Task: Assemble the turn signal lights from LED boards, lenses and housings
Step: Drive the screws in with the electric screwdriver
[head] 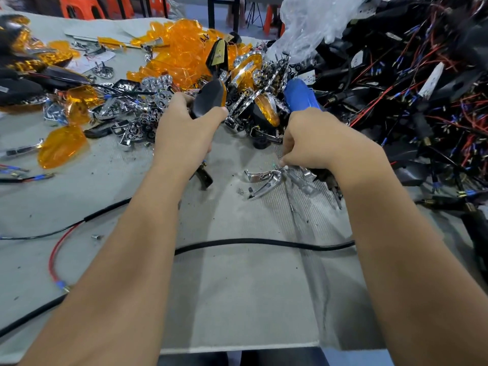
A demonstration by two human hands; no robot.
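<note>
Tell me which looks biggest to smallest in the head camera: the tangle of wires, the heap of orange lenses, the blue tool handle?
1. Tangle of wires: biggest, fills the right side.
2. Heap of orange lenses.
3. Blue tool handle: smallest, though the right hand hides part of it.

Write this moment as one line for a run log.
left hand: holds black signal housing | right hand: holds blue tool over chrome parts | stage: assembly underway
</note>
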